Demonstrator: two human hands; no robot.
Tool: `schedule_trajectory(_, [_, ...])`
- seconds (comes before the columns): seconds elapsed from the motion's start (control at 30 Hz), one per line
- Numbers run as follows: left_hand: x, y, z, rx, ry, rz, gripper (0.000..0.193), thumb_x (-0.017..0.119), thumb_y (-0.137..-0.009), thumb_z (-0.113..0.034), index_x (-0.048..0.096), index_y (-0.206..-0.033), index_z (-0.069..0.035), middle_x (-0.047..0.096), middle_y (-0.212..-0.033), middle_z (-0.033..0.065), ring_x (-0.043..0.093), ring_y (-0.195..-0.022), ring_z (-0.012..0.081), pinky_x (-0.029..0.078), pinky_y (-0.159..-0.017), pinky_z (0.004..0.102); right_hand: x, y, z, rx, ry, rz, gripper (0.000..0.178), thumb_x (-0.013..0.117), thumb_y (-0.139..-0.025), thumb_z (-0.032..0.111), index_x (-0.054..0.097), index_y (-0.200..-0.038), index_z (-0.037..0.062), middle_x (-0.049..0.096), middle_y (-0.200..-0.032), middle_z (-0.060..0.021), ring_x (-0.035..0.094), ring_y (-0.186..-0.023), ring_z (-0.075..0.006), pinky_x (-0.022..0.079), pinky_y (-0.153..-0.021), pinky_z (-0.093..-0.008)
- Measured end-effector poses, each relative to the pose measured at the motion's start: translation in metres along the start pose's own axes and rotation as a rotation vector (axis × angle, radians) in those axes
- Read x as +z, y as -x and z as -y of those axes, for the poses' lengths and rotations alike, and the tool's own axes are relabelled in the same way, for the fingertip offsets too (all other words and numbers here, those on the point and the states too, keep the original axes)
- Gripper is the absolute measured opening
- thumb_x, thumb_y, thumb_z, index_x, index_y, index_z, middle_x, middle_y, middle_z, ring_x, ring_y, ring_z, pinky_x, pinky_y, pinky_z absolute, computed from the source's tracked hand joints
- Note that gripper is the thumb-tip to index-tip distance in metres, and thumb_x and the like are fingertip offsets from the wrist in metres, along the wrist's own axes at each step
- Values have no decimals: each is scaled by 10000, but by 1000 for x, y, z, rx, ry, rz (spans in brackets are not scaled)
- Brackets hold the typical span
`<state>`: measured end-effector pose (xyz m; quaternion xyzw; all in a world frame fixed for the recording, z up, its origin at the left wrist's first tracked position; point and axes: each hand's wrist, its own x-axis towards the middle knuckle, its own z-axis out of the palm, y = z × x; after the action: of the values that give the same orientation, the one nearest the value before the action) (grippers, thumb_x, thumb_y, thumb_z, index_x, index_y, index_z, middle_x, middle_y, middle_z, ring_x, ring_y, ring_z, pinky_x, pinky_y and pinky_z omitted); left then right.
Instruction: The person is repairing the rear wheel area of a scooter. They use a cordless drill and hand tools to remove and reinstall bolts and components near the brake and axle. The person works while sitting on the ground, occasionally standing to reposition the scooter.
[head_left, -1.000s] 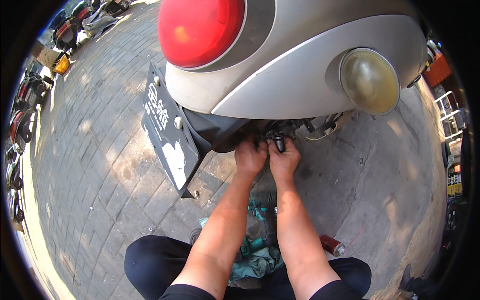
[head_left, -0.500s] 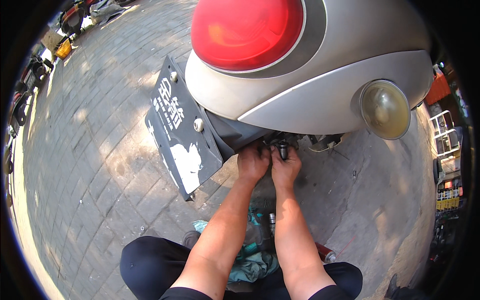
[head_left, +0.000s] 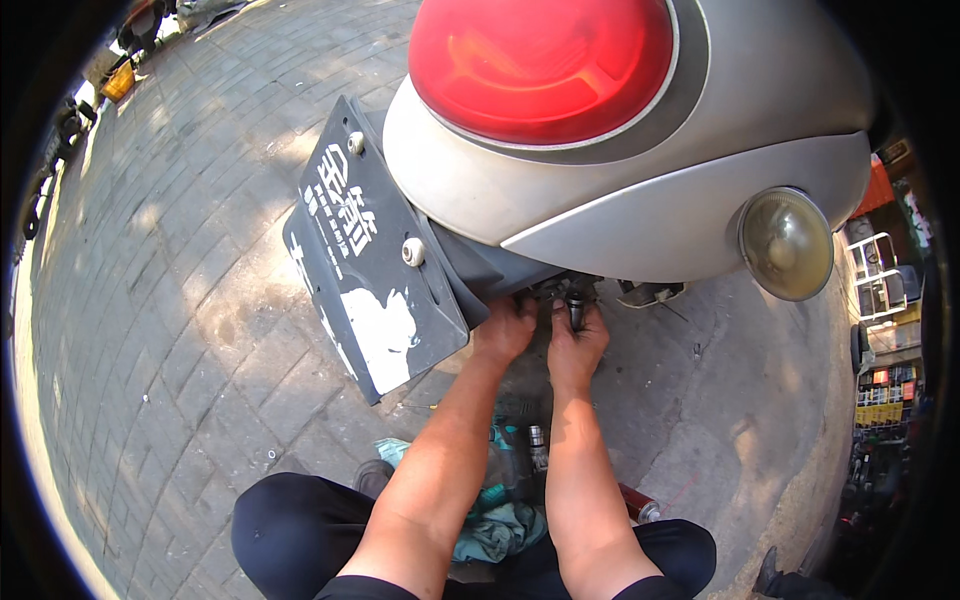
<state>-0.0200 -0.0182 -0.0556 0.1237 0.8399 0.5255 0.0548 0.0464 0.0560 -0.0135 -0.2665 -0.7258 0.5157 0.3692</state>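
- Lettering (head_left: pixel 345 210) in the head view: large white characters with smaller rows beside them, on a dark plate (head_left: pixel 440 290) left of the hands; a white shape (head_left: pixel 378 338) fills its near part.
- Packages (head_left: pixel 887 400) stand in coloured rows at far right, their labels too small to read.
- Grey paving blocks (head_left: pixel 200 350) cover the left; plainer, cracked ground (head_left: pixel 750 380) lies to the right, sun-patched.
- Yellow basket (head_left: pixel 118 82) at far left; white metal frame (head_left: pixel 878 275) at far right.
- Silver bodywork (head_left: pixel 690 210) carries a red light (head_left: pixel 545 65) and, to the right, a round clear lamp (head_left: pixel 786 243).
- Right hand (head_left: pixel 578 352) grips a dark cylindrical piece (head_left: pixel 577 312) — just under the bodywork's near edge.
- Left hand (head_left: pixel 503 332) is close beside it, fingertips partly hidden — whether it grips anything, I cannot tell.
- Teal cloth (head_left: pixel 500 533) lies below the forearms, with a red can (head_left: pixel 641 506) to the right.
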Motion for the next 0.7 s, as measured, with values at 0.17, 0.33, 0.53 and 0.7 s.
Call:
schedule_trajectory(0.17, [-1, 5, -4, 11, 62, 1, 267, 630, -782, -216, 681, -978, -42, 702, -869, 181, 678, -838, 354, 528, -764, 420, -16, 5, -30, 193, 57, 80, 62, 659, -865, 52, 624, -903, 17, 593, -748, 2, 483, -609, -71, 391, -540, -262])
schedule_trajectory(0.33, [-5, 13, -12, -17, 106, 64, 253, 654, -783, -233, 695, -963, -60, 700, -822, 163, 685, -786, 337, 535, -731, 409, -24, 11, -38, 369, -25, 139, 151, 690, -840, 54, 666, -972, -15, 684, -846, -58, 594, -745, -112, 485, -690, -288])
schedule_trajectory(0.53, [-3, 14, -11, -6, 168, -53, 198, 682, -781, -233, 685, -872, -57, 680, -755, 148, 681, -723, 286, 529, -702, 376, -14, -6, -13, -49, 38, 119, 127, 715, -848, 36, 690, -969, 7, 652, -772, 5, 543, -663, -65, 466, -610, -238])
schedule_trajectory(0.7, [-6, 19, -17, -84, 337, -109, 209, 687, -783, -230, 651, -826, -29, 669, -733, 153, 651, -672, 280, 513, -675, 371, -3, -7, -5, 17, 27, 61, 145, 730, -818, 55, 695, -946, -4, 701, -808, -37, 581, -721, -83, 500, -700, -259])
